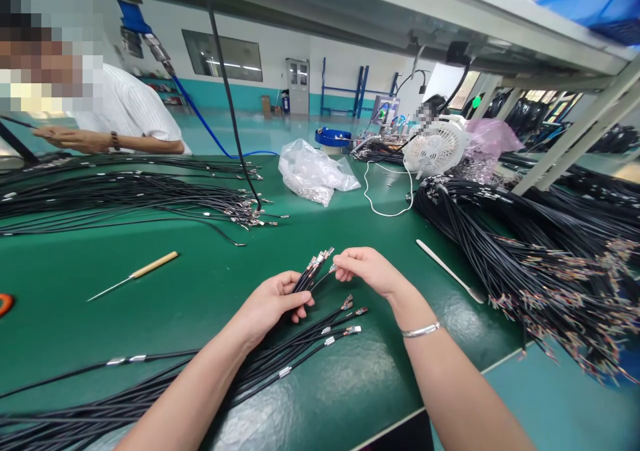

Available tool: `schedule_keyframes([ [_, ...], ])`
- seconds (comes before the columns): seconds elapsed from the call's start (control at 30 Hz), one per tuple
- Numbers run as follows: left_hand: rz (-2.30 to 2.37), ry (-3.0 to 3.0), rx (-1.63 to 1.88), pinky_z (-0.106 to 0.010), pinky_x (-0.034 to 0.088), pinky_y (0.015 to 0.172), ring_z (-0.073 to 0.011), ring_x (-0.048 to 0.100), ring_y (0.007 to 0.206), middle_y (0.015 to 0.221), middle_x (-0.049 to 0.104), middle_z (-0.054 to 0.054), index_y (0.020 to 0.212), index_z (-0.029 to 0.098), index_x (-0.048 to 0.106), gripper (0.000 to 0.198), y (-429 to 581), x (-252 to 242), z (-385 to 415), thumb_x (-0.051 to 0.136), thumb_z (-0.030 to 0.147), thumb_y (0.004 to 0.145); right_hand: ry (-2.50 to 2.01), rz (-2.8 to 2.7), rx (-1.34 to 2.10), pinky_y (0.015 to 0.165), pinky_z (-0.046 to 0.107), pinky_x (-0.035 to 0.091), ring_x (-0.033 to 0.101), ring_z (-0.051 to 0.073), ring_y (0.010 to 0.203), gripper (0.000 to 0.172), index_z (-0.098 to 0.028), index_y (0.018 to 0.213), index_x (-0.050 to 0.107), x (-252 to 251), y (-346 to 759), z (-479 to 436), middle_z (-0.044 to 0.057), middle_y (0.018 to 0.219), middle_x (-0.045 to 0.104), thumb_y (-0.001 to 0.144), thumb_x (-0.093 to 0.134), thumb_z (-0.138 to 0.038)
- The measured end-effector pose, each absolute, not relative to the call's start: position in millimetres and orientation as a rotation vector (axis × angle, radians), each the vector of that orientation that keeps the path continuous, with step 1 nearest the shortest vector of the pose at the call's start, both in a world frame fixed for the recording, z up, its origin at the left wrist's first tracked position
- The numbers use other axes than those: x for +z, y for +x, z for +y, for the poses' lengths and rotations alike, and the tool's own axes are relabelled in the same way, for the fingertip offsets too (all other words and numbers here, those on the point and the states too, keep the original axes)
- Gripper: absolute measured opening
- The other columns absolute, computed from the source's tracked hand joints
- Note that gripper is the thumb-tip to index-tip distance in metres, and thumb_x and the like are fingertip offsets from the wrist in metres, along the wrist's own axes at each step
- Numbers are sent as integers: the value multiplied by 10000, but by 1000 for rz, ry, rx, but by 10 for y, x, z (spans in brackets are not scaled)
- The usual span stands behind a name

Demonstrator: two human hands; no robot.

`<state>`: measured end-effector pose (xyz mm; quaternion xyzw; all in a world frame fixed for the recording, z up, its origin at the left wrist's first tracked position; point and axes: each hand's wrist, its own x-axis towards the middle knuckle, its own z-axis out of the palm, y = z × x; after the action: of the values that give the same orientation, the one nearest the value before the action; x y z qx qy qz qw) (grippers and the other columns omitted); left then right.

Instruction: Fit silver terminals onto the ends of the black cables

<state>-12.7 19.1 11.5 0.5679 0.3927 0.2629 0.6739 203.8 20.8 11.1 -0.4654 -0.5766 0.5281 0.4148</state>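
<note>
My left hand (280,302) is closed around a bundle of black cables (305,280), whose metal-tipped ends stick up past the fingers. Just to the right, my right hand (361,268) pinches the end of one cable from this bundle, pulled slightly apart from the others. The tip between its fingers is mostly hidden. Below the hands, more black cables (270,354) lie on the green table, with connector ends pointing right and silvery sleeves on some of them. My left forearm crosses over part of them.
An awl with a wooden handle (155,264) lies at left, and a thin white stick (447,269) at right. Behind are a clear plastic bag (315,171), a white fan (433,146) and a hanging black cord (227,84). Cable heaps (480,238) cover the right side. A co-worker (130,111) sits across.
</note>
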Motion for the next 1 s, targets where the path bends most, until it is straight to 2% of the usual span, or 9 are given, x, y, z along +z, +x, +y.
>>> schedule_keyframes([
  [0.17,1004,1376,706,-258,448,594,-122,554,610,764,615,-30,970,145,534,310,-143,56,275,616,305,717,-1174,-1254,1424,547,215,394,537,91,542,317,-129,648,622,75,1995,240,26,613,625,716,650,-437],
  [0.23,1208,1580,911,-310,460,728,-173,582,794,902,611,-57,1035,171,548,369,-134,71,270,630,306,701,-1189,-1201,1429,531,211,387,536,88,525,320,-128,637,622,98,1971,224,25,595,623,694,669,-439],
  [0.33,1331,1932,1192,-335,394,910,-198,521,1024,1088,559,-50,1064,242,583,307,-83,172,147,574,309,764,-1220,-1155,1440,514,209,380,538,86,505,329,-129,618,618,174,1911,163,28,586,629,677,682,-446],
  [0.43,1136,2099,1185,-306,403,909,-173,538,990,1047,583,-33,1064,267,603,253,12,292,-37,502,271,832,-1196,-1118,1491,512,211,384,544,90,507,330,-130,623,622,255,1849,89,32,592,634,667,689,-450],
  [0.7,967,2203,1145,-263,455,767,-140,580,836,904,635,-12,1081,294,614,293,119,303,-115,479,173,851,-1123,-1154,1551,499,206,376,546,91,495,336,-132,597,624,333,1782,6,25,553,622,700,644,-450],
  [1.0,1059,2154,1164,-283,469,755,-160,596,808,870,652,-23,884,256,671,167,117,350,-160,527,207,815,-1072,-1129,1609,490,198,370,552,90,505,312,-134,622,635,322,1771,4,28,584,637,713,648,-431],
])
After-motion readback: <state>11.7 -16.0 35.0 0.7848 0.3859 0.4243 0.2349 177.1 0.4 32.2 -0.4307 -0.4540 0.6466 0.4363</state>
